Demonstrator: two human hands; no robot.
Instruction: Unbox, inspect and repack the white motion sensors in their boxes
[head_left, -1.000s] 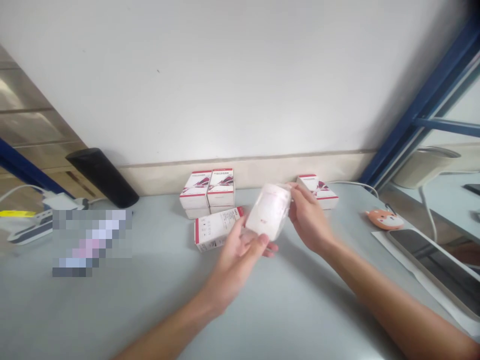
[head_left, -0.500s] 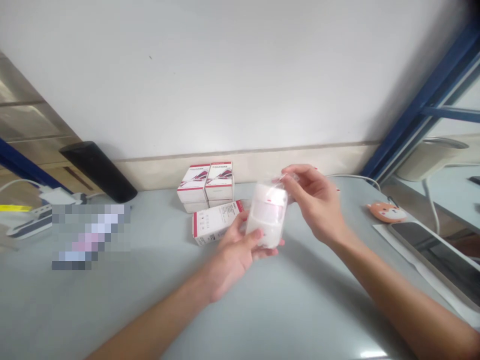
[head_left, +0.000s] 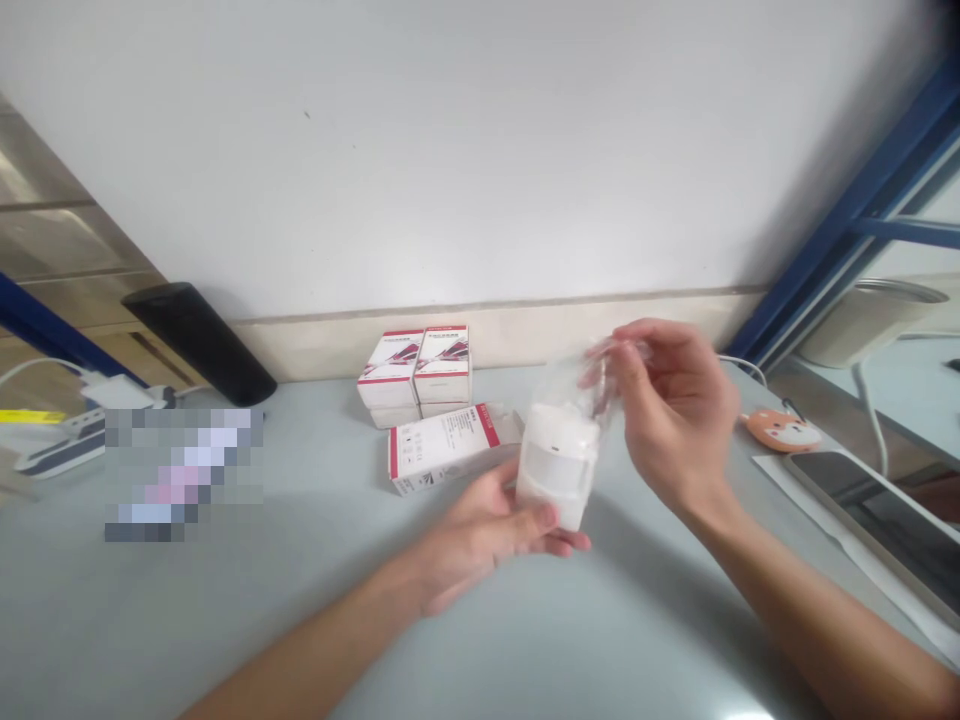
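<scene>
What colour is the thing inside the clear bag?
The motion sensor is white; the head view shows it best.

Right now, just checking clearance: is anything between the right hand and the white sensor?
Only the clear plastic bag: the right hand pinches its top, above the white sensor, which sits in the left hand.
</scene>
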